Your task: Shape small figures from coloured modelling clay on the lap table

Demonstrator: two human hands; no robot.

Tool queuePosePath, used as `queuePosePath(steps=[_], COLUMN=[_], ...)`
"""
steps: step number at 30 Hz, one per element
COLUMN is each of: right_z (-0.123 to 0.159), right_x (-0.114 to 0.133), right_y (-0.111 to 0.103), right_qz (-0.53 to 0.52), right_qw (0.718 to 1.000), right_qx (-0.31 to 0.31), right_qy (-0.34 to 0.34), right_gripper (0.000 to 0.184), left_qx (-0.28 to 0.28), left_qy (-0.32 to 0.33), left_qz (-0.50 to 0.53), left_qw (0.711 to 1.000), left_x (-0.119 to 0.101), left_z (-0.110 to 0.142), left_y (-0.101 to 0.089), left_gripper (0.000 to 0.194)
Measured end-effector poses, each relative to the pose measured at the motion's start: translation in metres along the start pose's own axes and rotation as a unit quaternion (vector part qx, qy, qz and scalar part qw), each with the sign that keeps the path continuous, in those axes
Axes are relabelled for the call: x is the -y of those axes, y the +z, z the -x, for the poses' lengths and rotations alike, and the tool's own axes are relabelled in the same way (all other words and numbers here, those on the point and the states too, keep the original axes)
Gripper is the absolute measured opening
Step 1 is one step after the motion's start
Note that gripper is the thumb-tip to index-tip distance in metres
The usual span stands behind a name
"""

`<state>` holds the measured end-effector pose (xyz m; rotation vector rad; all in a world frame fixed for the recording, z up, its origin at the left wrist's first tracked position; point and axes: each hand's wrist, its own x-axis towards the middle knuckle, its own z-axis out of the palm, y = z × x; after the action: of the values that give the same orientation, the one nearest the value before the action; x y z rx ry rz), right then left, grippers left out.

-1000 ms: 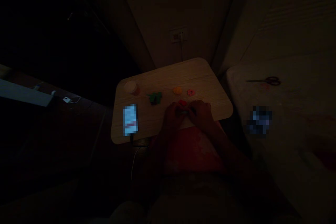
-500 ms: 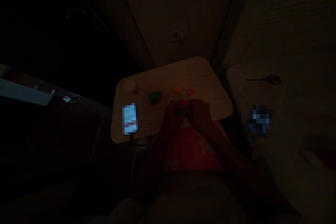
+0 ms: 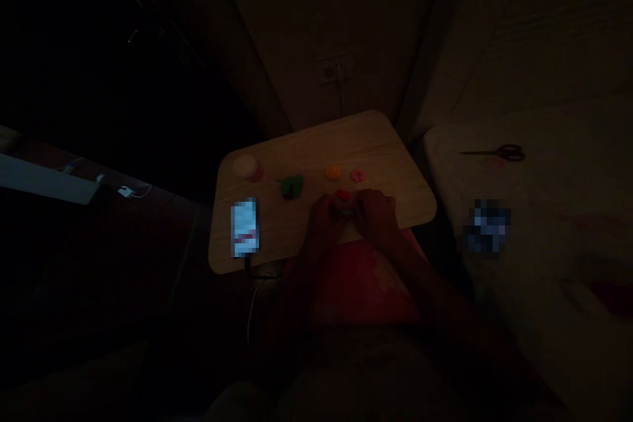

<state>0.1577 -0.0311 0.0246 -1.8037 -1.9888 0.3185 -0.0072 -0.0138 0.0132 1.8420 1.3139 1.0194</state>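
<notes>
Close together at the table's front edge, my left hand (image 3: 326, 216) and my right hand (image 3: 374, 208) have their fingers curled in a pinch. Between the fingertips shows a thin, pale sliver; the dark hides what it is. Just beyond the fingertips is a small red piece (image 3: 343, 194), and I cannot tell whether they touch it. Farther back lie an orange lump (image 3: 333, 172) and a pink flower-shaped ring (image 3: 357, 175). Left of them sits a green, irregular piece (image 3: 291, 186).
The small wooden table (image 3: 306, 145) has a lidded tub (image 3: 248, 168) at its left. In front of that lies a lit phone (image 3: 245, 227) with a cable running off the edge. Scissors (image 3: 499, 153) and a blurred-out item (image 3: 488, 229) rest on the pale surface at right.
The whole view has shifted slightly. My hands stay pinched together at the same spot on the table, with only slight finger movement. The other things keep their places.
</notes>
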Motion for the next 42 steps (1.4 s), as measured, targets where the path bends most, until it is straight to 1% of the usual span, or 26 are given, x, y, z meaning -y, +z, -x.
queuePosePath(steps=[4, 10, 15, 20, 24, 26, 30, 32, 35, 38, 42], right_z=[0.0, -0.001, -0.004, -0.005, -0.006, -0.007, -0.007, -0.006, -0.003, 0.0, 0.001], right_x=[-0.002, 0.008, 0.013, 0.014, 0.01, 0.005, -0.008, -0.013, -0.018, -0.018, -0.009], right_y=[0.001, -0.001, -0.005, -0.008, -0.005, -0.001, 0.001, 0.0, -0.003, -0.005, -0.002], right_qz=[-0.009, 0.018, 0.023, 0.025, 0.01, -0.019, -0.099, -0.113, -0.118, -0.142, -0.163], right_qw=[1.0, 0.999, 0.998, 0.998, 0.999, 0.999, 0.992, 0.989, 0.989, 0.988, 0.985], right_qx=[-0.009, 0.005, 0.02, 0.027, 0.011, -0.001, -0.057, -0.081, -0.079, -0.063, -0.048], right_qy=[0.02, 0.029, 0.056, 0.045, 0.033, 0.032, 0.055, 0.056, 0.03, 0.014, 0.021], right_gripper=[0.025, 0.023, 0.022, 0.022, 0.02, 0.02, 0.026, 0.031, 0.037, 0.038, 0.037], left_qx=[-0.004, 0.008, 0.006, 0.009, 0.015, 0.01, 0.006, 0.018, 0.03, 0.005, -0.048], left_qy=[0.003, 0.012, 0.017, 0.021, 0.019, 0.013, 0.023, 0.029, 0.014, 0.01, 0.03], left_qz=[-0.017, -0.001, -0.002, -0.013, -0.019, -0.029, -0.04, -0.024, 0.027, 0.07, 0.071], left_qw=[1.0, 1.0, 1.0, 1.0, 1.0, 0.999, 0.999, 0.999, 0.999, 0.997, 0.996], left_x=[0.0, 0.0, 0.0, 0.002, 0.001, 0.001, 0.002, 0.002, 0.002, 0.0, -0.001], left_z=[0.0, 0.0, 0.0, 0.0, -0.001, -0.001, 0.0, 0.001, 0.003, 0.004, 0.007], left_y=[-0.001, -0.001, 0.0, 0.0, -0.001, -0.001, 0.0, 0.0, -0.001, -0.003, -0.004], left_gripper=[0.028, 0.024, 0.025, 0.026, 0.027, 0.025, 0.016, 0.012, 0.011, 0.013, 0.016])
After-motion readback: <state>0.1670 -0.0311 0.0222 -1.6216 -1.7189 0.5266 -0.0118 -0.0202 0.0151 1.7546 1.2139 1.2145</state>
